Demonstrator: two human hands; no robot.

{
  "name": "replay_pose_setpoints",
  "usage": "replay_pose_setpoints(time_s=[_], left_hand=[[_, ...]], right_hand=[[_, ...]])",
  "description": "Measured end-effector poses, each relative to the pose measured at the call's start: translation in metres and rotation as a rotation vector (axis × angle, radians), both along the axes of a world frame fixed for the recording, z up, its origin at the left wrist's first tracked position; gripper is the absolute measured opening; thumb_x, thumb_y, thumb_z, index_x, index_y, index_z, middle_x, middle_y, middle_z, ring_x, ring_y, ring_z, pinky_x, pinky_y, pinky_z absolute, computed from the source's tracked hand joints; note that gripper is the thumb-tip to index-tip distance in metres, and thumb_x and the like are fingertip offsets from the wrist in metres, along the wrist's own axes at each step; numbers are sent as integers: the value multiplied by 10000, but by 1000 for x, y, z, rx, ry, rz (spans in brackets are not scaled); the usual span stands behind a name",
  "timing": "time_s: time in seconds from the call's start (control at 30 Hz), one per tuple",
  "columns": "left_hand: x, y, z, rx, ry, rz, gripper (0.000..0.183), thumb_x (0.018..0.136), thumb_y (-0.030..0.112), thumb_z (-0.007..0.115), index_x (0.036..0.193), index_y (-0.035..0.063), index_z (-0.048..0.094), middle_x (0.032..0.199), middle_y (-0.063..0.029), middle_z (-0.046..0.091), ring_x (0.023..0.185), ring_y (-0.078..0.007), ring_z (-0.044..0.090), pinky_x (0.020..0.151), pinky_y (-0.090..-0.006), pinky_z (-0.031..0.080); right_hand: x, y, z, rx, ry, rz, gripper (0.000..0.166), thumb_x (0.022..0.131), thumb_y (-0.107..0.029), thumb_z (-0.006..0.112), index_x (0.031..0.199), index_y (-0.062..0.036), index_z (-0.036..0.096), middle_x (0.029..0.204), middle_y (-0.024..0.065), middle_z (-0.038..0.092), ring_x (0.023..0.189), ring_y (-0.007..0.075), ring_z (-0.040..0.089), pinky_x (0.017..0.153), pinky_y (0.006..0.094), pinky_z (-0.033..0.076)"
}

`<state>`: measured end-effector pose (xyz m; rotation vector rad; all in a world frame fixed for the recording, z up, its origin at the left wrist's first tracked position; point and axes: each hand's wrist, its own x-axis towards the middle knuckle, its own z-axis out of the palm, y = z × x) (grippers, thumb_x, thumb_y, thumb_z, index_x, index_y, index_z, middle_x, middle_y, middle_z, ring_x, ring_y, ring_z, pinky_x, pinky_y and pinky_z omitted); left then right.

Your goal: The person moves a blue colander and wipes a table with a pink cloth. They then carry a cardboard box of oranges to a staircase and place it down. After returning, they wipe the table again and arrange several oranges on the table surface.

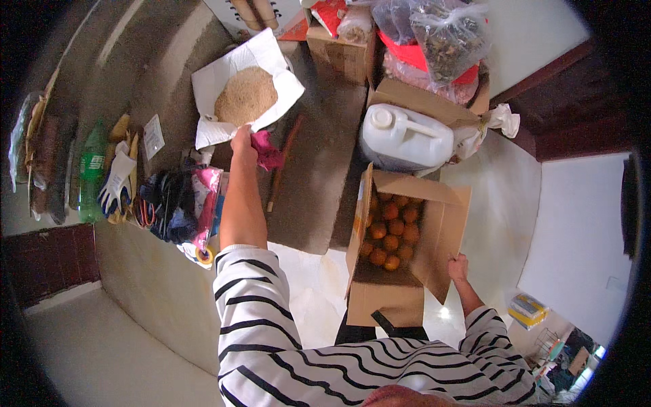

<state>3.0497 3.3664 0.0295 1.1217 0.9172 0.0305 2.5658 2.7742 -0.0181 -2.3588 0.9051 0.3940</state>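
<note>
My left hand reaches out to the near rim of a white woven sack, and its fingers are closed on that rim. Inside the folded-back sack lies a heap of pale brown grain. Just right of this hand is a crumpled magenta cloth. My right hand grips the outer edge of a raised flap of an open cardboard box. Several round orange fruits rest in the box, which stands close before my body.
A white plastic jerrycan stands beyond the box. Behind it, a carton holds bagged goods. A thin wooden stick lies right of the cloth. At left are a green bottle, a work glove and a tape roll.
</note>
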Motion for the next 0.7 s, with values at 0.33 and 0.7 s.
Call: replay_pose_setpoints(time_s=[0.33,0.7], left_hand=[[-46,-4,29,42,124,-207,896,780,661,617,1219,-111,496,1103,-167,596,870,-251,629,743,-410,523],[-354,-165,54,715,137,-1414,682,765,593,679,1096,0,613,876,-158,690,740,-247,675,670,-409,540]], right_hand=[[3,0,-6,-45,36,-52,271,826,-216,599,991,-9,657,873,219,673,871,342,672,736,416,506],[-7,-16,-21,-47,-20,25,281,830,-238,632,996,-13,663,902,231,671,876,369,657,748,439,501]])
